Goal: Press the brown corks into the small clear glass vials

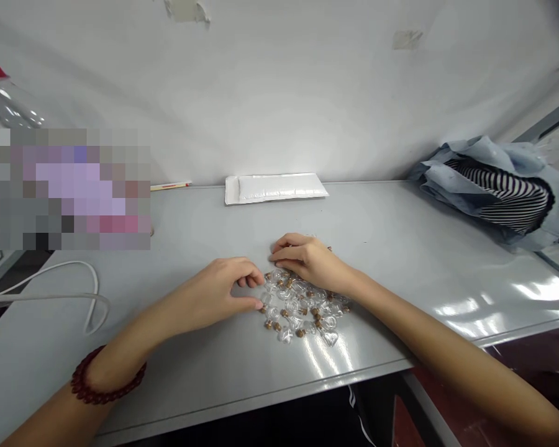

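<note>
A pile of small clear glass bottles with brown cork stoppers lies on the grey table between my hands. Some of the bottles are heart-shaped, others rounded. My left hand is at the pile's left edge, its thumb apart from the bent fingers and its thumb tip beside a cork. Nothing shows between them. Over the far side of the pile is my right hand, palm down, fingers reaching left and slightly apart. It covers part of the pile, and its palm is hidden. I see nothing held in it.
A white padded packet lies by the back wall. Blue cloth with a striped lining is heaped at the right. White cables curl at the left, near a blurred-out patch. A thin stick-like item lies behind.
</note>
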`<state>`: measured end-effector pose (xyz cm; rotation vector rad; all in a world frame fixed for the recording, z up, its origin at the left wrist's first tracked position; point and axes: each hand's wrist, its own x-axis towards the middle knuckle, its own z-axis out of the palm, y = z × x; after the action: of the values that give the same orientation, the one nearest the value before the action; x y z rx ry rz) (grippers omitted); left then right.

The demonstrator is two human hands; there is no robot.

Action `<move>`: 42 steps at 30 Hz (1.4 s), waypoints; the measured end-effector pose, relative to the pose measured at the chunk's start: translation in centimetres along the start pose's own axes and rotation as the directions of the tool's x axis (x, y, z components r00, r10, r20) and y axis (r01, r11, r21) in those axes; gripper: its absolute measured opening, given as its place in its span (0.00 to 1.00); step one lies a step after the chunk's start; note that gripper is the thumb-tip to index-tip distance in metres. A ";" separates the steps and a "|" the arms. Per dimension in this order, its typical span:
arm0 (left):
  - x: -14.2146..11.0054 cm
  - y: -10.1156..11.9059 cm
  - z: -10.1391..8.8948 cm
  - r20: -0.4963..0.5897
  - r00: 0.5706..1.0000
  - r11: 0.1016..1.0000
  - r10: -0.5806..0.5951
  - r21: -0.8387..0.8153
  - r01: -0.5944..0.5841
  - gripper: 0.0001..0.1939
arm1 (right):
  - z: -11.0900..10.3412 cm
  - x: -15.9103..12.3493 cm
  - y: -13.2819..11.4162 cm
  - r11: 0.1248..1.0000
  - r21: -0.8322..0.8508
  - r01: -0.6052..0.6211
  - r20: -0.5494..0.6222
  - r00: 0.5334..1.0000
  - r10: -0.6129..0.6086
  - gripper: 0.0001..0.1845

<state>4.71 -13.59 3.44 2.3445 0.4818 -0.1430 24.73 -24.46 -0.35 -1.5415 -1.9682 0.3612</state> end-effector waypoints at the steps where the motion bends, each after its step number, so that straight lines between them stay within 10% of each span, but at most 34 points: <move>1: -0.2 0.1 -0.1 0.017 1.000 1.000 -0.003 0.004 0.003 0.11 | 0.0 0.0 0.0 1.000 -0.005 -0.009 -0.003 1.000 0.009 0.12; 15: -0.8 0.4 1.1 0.063 0.991 0.991 0.122 0.043 -0.125 0.06 | 0.1 -0.3 -0.9 0.971 -0.048 -0.233 -0.077 0.970 0.229 0.06; 26: -0.4 0.8 0.7 -0.138 0.989 0.997 0.051 -0.044 -0.058 0.08 | -1.4 -0.5 -0.5 0.974 -0.199 -0.104 0.034 0.993 0.112 0.06; 34: 0.3 1.2 1.5 -0.375 0.927 0.965 -0.008 -0.246 -0.092 0.07 | -2.2 -0.4 -2.2 0.968 0.197 -0.155 -0.094 0.980 0.176 0.02; 42: 0.3 2.1 2.2 -0.586 0.810 0.907 -0.036 -0.359 -0.220 0.05 | -1.9 -0.7 -3.6 0.727 0.596 -0.341 0.147 0.936 0.319 0.11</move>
<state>5.85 -16.40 3.09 1.9446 0.6132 0.6925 23.20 -26.46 2.92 -1.4243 -1.3642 1.0744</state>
